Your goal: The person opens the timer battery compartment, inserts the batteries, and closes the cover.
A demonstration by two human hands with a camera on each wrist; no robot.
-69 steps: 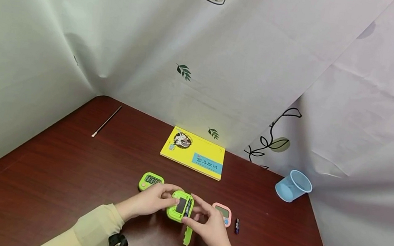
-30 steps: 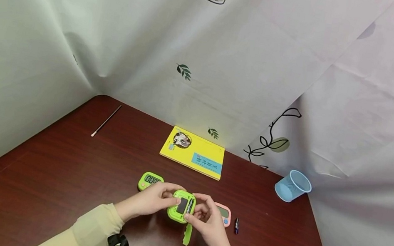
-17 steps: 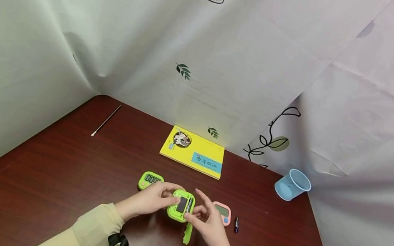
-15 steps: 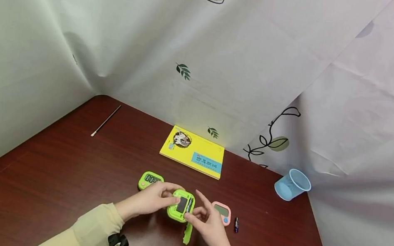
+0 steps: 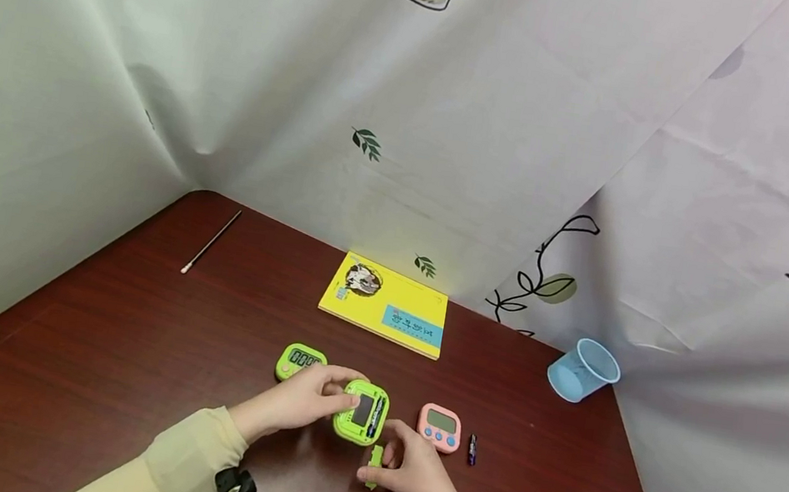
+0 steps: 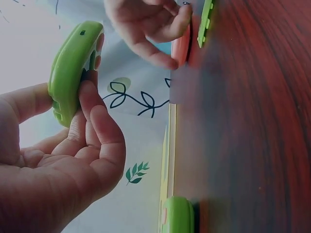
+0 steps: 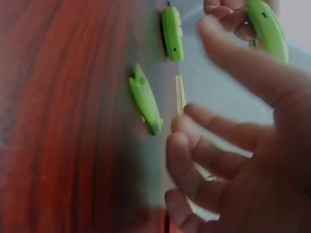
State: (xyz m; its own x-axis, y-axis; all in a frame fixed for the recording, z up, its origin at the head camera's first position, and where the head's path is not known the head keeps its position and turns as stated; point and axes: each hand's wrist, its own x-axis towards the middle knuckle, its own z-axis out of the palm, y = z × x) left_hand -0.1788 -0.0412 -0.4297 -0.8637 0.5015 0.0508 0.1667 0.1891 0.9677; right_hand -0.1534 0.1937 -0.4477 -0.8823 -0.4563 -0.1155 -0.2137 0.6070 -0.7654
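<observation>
My left hand [image 5: 300,401] holds a green digital timer [image 5: 364,411] above the table, its back turned up, thumb on the back and fingers beneath. A battery [image 5: 376,416] lies in the uncovered slot along the timer's right side. The loose green battery cover [image 5: 375,459] rests on the table just below it. Over this cover hovers my right hand [image 5: 418,476], thumb and index finger spread to either side; in the right wrist view the fingers are apart from the cover [image 7: 146,99], holding nothing.
A second green timer [image 5: 298,360] lies left of the held one. To the right are a pink timer [image 5: 440,427] and a loose battery [image 5: 472,450]. Farther back lie a yellow book [image 5: 386,304], a thin stick [image 5: 212,241] and a light blue cup [image 5: 581,371].
My right hand has left the timer's edge and moved down toward the loose cover. The pink timer shows fully now. My left hand keeps holding the green timer in place.
</observation>
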